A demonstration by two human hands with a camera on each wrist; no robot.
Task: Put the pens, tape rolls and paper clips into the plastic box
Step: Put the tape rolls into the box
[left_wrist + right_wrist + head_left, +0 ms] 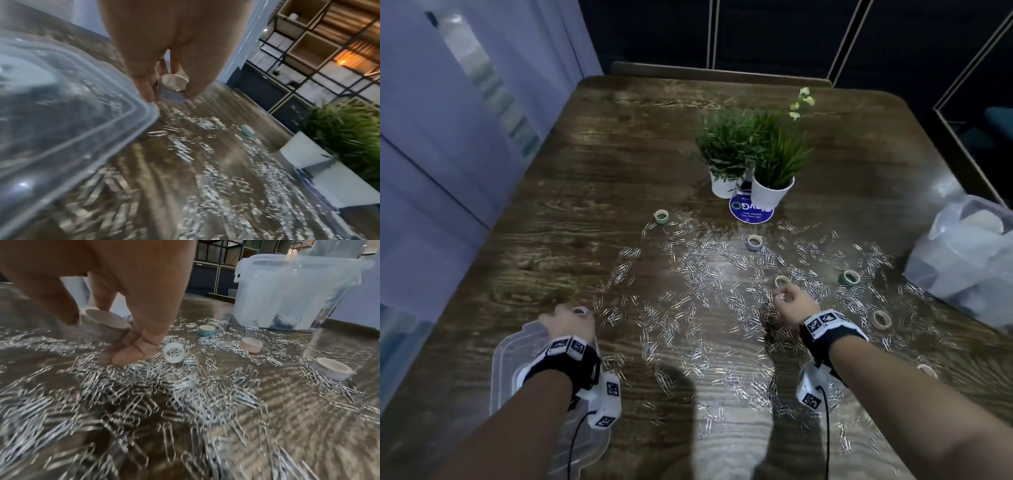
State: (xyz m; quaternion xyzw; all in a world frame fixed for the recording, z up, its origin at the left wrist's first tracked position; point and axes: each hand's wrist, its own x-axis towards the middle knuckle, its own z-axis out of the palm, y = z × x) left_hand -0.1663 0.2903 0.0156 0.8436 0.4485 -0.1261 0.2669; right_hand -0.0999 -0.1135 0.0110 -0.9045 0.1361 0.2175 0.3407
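Two hands, left [164,48] and right [115,288], each pinching one small tape roll [172,84] [104,324]; silver wire paper clips [709,274] strewn across dark wooden table [592,171].

The room is dim and bluish. Glare lies on the wooden table [592,192] toward 6 o'clock, beside two dark shadows. Both wrist views are blurred, perhaps by motion, and the edges bend strongly.
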